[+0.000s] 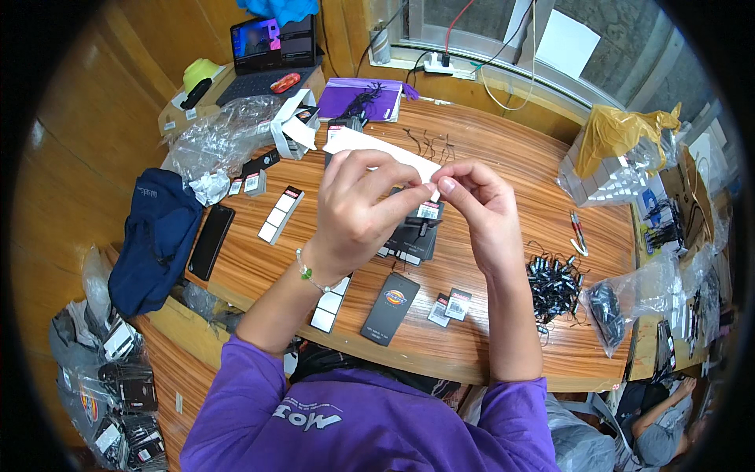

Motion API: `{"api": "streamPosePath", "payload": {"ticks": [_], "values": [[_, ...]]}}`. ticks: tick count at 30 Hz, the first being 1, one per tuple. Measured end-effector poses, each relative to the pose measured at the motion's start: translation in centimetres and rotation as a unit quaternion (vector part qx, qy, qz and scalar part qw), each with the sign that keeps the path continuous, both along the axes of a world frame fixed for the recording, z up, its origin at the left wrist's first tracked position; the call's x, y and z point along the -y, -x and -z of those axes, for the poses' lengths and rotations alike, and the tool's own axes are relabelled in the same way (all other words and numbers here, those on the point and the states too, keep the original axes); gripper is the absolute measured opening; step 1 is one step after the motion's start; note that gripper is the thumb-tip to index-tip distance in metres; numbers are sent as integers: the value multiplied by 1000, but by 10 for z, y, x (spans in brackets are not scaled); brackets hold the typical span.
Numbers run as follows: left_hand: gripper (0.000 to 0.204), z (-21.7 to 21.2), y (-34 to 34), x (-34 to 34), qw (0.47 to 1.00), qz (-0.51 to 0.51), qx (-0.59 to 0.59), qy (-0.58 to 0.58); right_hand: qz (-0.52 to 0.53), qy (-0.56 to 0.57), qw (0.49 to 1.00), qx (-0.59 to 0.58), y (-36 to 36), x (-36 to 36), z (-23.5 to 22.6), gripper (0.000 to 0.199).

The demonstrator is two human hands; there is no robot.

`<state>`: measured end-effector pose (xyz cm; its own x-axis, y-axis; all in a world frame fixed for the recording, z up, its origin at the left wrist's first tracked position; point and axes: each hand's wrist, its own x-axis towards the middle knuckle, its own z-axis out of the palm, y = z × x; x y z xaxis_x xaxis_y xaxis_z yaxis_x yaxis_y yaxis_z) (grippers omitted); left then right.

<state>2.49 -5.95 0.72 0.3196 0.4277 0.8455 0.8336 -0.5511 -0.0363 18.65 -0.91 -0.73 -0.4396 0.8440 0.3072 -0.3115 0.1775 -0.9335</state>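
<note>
Both my hands are raised over the middle of the table, fingertips meeting. My left hand [363,206] pinches at the near right end of a long white card strip [393,149], which passes behind its fingers. My right hand [486,206] has thumb and forefinger pressed together on the same end; any small part between the fingertips is hidden. Just below the fingertips is a black tag with a white-and-red label [429,211], over a stack of black tags [413,242]. Nearer me lie a black hang tag [390,308] and two small label cards [450,307].
On the right sit a pile of black string fasteners [554,285], a red pen [577,228] and a clear bag [609,315]. At left are a phone [211,242], blue pouch [157,236] and label strips [281,215]. A laptop [271,55] and purple folder [362,98] stand behind.
</note>
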Motion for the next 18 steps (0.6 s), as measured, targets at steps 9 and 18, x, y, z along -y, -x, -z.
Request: {"api": "streamPosePath", "payload": {"ticks": [9, 18], "values": [[15, 33, -2, 0, 961, 95, 223, 131, 9, 32, 969, -244, -19, -17, -4, 9], [21, 35, -8, 2, 909, 158, 294, 250, -153, 126, 904, -377, -7, -11, 2, 10]]}}
